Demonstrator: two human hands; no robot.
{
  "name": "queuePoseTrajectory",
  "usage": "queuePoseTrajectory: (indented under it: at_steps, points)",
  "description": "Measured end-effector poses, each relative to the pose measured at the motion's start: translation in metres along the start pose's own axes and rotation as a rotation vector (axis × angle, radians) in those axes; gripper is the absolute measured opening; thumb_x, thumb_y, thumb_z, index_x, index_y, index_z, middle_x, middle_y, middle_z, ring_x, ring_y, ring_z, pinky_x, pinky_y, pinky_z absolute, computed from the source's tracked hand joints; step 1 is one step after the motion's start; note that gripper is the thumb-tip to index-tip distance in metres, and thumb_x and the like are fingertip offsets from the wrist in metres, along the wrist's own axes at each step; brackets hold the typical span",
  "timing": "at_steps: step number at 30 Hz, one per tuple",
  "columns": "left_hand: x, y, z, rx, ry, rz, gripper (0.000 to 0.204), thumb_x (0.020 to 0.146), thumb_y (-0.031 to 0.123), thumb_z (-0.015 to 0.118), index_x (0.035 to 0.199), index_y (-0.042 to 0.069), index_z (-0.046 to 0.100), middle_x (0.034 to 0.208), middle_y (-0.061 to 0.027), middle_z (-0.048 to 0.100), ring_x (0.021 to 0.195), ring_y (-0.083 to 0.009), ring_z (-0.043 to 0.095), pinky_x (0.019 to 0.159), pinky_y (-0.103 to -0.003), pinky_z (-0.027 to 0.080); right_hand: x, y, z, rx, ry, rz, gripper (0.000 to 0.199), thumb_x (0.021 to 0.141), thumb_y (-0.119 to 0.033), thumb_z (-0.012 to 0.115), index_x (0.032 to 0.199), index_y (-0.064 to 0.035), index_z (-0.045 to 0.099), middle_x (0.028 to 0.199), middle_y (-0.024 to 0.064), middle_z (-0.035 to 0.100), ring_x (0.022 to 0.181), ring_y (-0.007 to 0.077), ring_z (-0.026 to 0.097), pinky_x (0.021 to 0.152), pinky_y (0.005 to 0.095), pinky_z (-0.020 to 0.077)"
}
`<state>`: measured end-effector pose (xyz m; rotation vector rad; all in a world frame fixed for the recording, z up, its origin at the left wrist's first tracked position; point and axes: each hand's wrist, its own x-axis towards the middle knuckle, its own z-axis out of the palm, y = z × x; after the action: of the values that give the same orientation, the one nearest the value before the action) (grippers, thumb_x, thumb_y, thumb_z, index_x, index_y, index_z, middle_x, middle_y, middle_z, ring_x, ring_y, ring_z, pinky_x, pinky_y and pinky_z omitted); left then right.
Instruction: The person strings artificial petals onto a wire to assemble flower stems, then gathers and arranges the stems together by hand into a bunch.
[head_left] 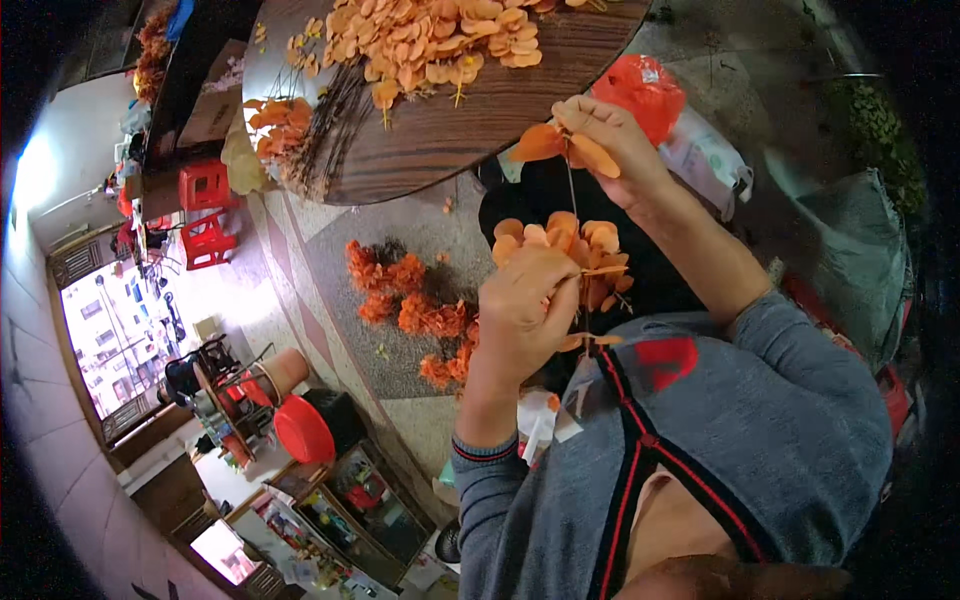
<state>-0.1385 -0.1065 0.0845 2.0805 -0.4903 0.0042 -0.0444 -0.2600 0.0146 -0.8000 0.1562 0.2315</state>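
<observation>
My right hand [607,128] is raised near the table's edge, its fingertips pinched on an orange artificial blossom [540,143] with broad, flat petals. From that blossom a thin dark stem [572,190] runs down toward my left hand [530,300]. The left fingers are closed round the stem, lower and nearer my body. Around and behind this hand, more orange petals [600,238] cluster over my dark-clothed lap. Part of the stem inside the left fingers is hidden.
A round wood-grain table [440,150] ahead carries a heap of orange petals [430,40] and a bundle of dark stems [330,130]. Orange-red artificial flowers [410,290] lie on the floor. A red plastic bag [640,95] and red stools [205,185] stand around.
</observation>
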Motion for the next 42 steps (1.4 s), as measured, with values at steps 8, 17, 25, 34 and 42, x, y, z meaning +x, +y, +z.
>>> queuePoseTrajectory:
  at_steps: [8, 17, 25, 34, 42]
  points:
    - [-0.013, 0.008, 0.002, 0.048, -0.067, 0.057, 0.012, 0.064, -0.009, 0.062, 0.074, -0.001, 0.060, 0.074, -0.0112, 0.062, 0.068, -0.0236, 0.061, 0.062, -0.029, 0.047, 0.003, 0.002, -0.008, 0.012, -0.004, 0.004, 0.020, 0.085, -0.024, 0.061, 0.074, -0.0075, 0.058, 0.060, -0.0041, 0.051, 0.048, 0.0032, 0.045, 0.044, 0.0165, 0.0351]
    - [-0.028, 0.006, -0.002, 0.012, -0.107, 0.021, 0.018, 0.064, -0.005, 0.065, 0.081, -0.001, 0.062, 0.083, -0.0132, 0.063, 0.075, -0.0254, 0.061, 0.067, -0.031, 0.049, 0.006, 0.002, -0.008, 0.023, -0.074, 0.003, 0.018, 0.086, -0.024, 0.059, 0.078, -0.0077, 0.058, 0.062, -0.0042, 0.052, 0.049, 0.0034, 0.045, 0.045, 0.0168, 0.0357]
    - [0.004, -0.023, -0.019, -0.244, 0.379, -0.189, 0.038, 0.071, -0.002, 0.065, 0.108, -0.001, 0.056, 0.107, -0.0150, 0.057, 0.098, -0.0232, 0.056, 0.084, -0.030, 0.044, -0.012, 0.004, 0.006, -0.032, -0.075, 0.164, 0.018, 0.085, -0.026, 0.060, 0.079, -0.0088, 0.058, 0.071, -0.0024, 0.056, 0.060, 0.0042, 0.053, 0.051, 0.0164, 0.0415]
    - [0.024, -0.023, 0.007, 0.042, 0.385, -0.085, 0.013, 0.075, -0.003, 0.065, 0.085, 0.000, 0.056, 0.082, -0.0075, 0.057, 0.074, -0.0129, 0.054, 0.064, -0.024, 0.045, -0.013, 0.015, 0.011, 0.009, -0.107, 0.226, 0.019, 0.086, -0.027, 0.060, 0.084, -0.0088, 0.057, 0.074, -0.0016, 0.057, 0.060, 0.0046, 0.053, 0.053, 0.0186, 0.0427]
    - [0.026, -0.025, 0.006, 0.123, 0.324, -0.096, 0.013, 0.074, -0.001, 0.066, 0.086, -0.001, 0.059, 0.084, -0.0082, 0.057, 0.074, -0.0157, 0.055, 0.063, -0.027, 0.045, -0.013, 0.020, 0.008, -0.038, -0.221, 0.172, 0.018, 0.089, -0.026, 0.056, 0.081, -0.0100, 0.056, 0.077, -0.0030, 0.058, 0.066, 0.0037, 0.055, 0.059, 0.0184, 0.0447]
